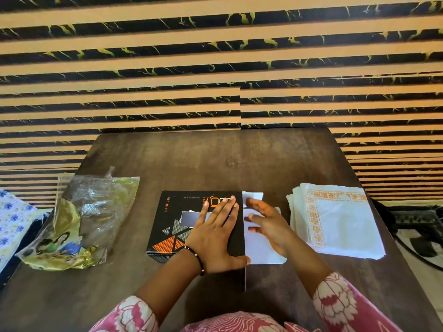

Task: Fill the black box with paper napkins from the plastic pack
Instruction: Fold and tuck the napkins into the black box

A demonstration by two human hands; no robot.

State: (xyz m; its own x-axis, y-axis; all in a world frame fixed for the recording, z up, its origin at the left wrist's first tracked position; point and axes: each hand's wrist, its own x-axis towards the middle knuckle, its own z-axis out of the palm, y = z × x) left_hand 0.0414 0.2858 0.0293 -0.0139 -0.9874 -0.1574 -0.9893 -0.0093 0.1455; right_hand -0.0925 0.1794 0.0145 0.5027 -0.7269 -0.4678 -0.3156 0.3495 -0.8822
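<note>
A black box (175, 216) with orange triangles and print lies flat at the middle of the dark table. My left hand (215, 236) rests flat on its lid, fingers straight. At the box's right side white flaps (261, 250) stick out, and my right hand (268, 226) lies over them with loosely spread fingers; whether it touches them I cannot tell. A stack of white paper napkins (340, 221) with an orange border pattern sits to the right. The crumpled clear plastic pack (81, 221) lies at the left.
The dark wooden table (215, 159) ends at a striped wall behind. A floral cloth (12, 219) lies off the left edge. A dark object with a cable (417, 226) sits beyond the right edge.
</note>
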